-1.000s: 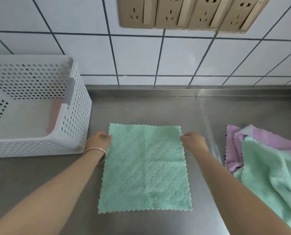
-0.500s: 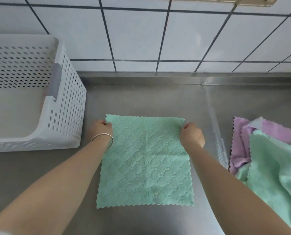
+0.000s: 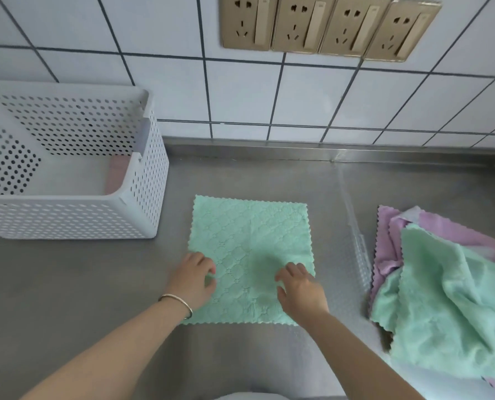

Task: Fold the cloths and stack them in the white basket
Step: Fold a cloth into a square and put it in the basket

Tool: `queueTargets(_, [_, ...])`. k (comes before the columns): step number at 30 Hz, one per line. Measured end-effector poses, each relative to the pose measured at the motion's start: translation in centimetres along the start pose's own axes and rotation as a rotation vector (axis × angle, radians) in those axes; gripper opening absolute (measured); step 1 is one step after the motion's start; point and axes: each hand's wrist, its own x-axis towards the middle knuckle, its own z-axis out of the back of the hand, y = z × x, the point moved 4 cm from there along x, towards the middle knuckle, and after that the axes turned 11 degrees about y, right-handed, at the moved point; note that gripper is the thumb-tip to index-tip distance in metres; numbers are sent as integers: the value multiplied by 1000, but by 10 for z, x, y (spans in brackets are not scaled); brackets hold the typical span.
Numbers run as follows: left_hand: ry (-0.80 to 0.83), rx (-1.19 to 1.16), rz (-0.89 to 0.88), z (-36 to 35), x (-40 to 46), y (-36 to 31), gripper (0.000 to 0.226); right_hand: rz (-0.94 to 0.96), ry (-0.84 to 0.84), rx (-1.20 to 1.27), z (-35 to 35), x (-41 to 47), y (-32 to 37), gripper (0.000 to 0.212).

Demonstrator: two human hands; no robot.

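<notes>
Green cloth (image 3: 249, 255): lying flat and unfolded on the steel counter (image 3: 67, 284), quilted, scalloped edges. Left hand (image 3: 193, 280) and right hand (image 3: 301, 290) are resting on its near half, fingers loosely spread, gripping nothing. White basket (image 3: 136, 209) is standing left; cloth pile (image 3: 442, 284) right.

Bare steel counter (image 3: 76, 284) lies open to my left, below the white basket (image 3: 142, 215), whose perforated wall stands just beside the flat green cloth (image 3: 249, 241). On my right, a heap of cloths (image 3: 442, 284) fills the counter's edge.
</notes>
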Motion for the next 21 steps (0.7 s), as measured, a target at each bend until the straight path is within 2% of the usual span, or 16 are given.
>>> queueTargets(4, [40, 162, -207, -15, -31, -15, 27, 124, -22, -29, -17, -34, 29, 18])
queueTargets(8, [154, 297, -288, -25, -52, -24, 48, 72, -9, -63, -28, -50, 27, 29])
queueTargets(11, [130, 275, -348, -27, -57, -23, 66, 102, -24, -134, -26, -54, 30, 33])
queueTargets(13, [92, 326, -359, -23, -59, -24, 60, 62, -7, -181, -23, -53, 27, 39])
queueTargets(15, [15, 349, -330, -16, -60, -21, 40, -59, 18, -184, -19, -52, 18, 43])
queueTargets(18, [5, 163, -188, -13, -58, 5, 45, -192, -10, -103, -14, -50, -7, 44])
queueTargets(21, [64, -87, -105, -2, -59, 16, 50, -154, -21, -42, -7, -53, -21, 31])
